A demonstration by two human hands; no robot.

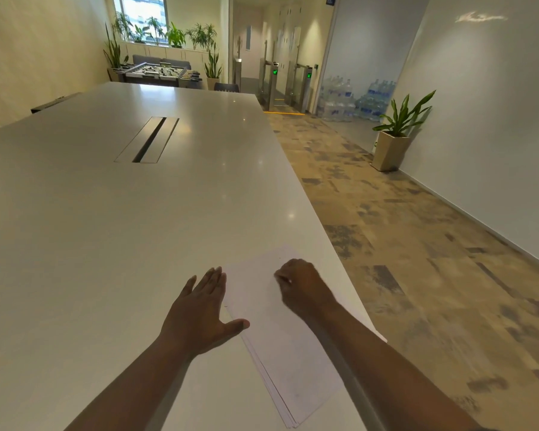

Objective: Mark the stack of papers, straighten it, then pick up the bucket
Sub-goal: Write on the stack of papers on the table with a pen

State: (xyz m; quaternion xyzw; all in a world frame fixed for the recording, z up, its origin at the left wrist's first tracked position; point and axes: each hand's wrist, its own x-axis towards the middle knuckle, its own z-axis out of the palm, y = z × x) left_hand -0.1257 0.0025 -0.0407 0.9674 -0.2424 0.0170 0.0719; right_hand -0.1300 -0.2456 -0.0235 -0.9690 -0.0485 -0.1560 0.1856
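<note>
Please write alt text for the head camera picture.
A person's right hand writes on a stack of papers at the white table's right edge; the flat left hand steadies its side.

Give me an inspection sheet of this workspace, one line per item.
Surface: white table, glossy.
Job's things: stack of papers near the right edge, sheets slightly fanned; bucket not seen.
Clutter: nothing seen.
Hands: left hand flat, thumb on the stack; right hand curled on the top sheet, possibly pinching a pen, unclear.
Cables: nothing seen; closed cable hatch mid-table.
Surroundings: potted plant, water bottles, carpet.
</note>
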